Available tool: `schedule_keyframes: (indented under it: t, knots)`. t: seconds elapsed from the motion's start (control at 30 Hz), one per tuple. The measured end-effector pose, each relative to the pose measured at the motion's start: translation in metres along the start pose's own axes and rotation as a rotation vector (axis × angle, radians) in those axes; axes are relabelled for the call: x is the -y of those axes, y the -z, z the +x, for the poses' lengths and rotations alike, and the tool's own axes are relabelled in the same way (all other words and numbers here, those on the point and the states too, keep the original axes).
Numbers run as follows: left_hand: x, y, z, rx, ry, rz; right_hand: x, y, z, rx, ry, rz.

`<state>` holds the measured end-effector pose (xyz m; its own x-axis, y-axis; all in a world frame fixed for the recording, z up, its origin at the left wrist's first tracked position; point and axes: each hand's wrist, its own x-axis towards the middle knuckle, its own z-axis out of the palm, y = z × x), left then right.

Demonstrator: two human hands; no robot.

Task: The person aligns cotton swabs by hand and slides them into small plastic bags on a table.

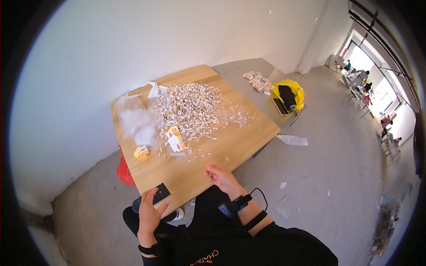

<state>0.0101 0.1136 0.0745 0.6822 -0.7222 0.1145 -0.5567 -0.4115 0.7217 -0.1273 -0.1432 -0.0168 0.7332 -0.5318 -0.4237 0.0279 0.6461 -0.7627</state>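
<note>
My left hand is at the table's near left corner, thumb and fingers apart. Its fingertips reach the side of a dark phone-like device; whether they press on it is hard to tell. Over the front edge, my right hand has its fingers curled together, and I cannot make out anything in them. Beyond both hands a big heap of cotton swabs covers the middle of the wooden table. Small yellow-and-white packets lie against the heap's near side, with another yellow-and-white packet group to the left.
Clear plastic bags lie on the table's left side. A grey table behind holds several small white packs, a yellow bag with a black item, and a phone. A red bag hangs at the left edge.
</note>
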Motion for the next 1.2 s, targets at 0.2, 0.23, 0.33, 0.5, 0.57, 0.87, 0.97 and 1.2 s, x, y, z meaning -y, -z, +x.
schedule_keyframes:
  t: [0.2,0.23,0.33,0.5,0.57,0.87,0.97,1.2]
  knots:
    - [0.016,0.016,-0.013,-0.052,0.076,-0.008,-0.02,0.013,0.002,0.058,-0.096,0.095]
    - [0.017,0.018,-0.014,-0.04,0.089,-0.041,-0.016,0.017,0.002,0.023,-0.055,0.089]
    - [0.025,0.017,-0.024,0.004,0.165,-0.125,-0.008,0.025,0.005,-0.062,-0.009,0.048]
    - [0.034,0.018,-0.043,0.059,0.249,-0.211,-0.009,0.023,0.033,-0.091,0.056,-0.141]
    - [0.043,0.018,-0.049,0.056,0.281,-0.247,-0.011,0.012,0.052,0.015,0.12,-0.224]
    - [0.053,0.024,-0.04,0.043,0.287,-0.218,0.002,-0.047,0.146,-0.382,0.736,-1.121]
    - [0.058,0.023,-0.052,-0.075,0.391,-0.224,0.029,-0.023,0.175,-0.593,0.806,-1.227]
    - [0.059,0.015,-0.039,0.049,0.41,-0.163,0.106,0.071,0.213,-0.804,0.713,-1.216]
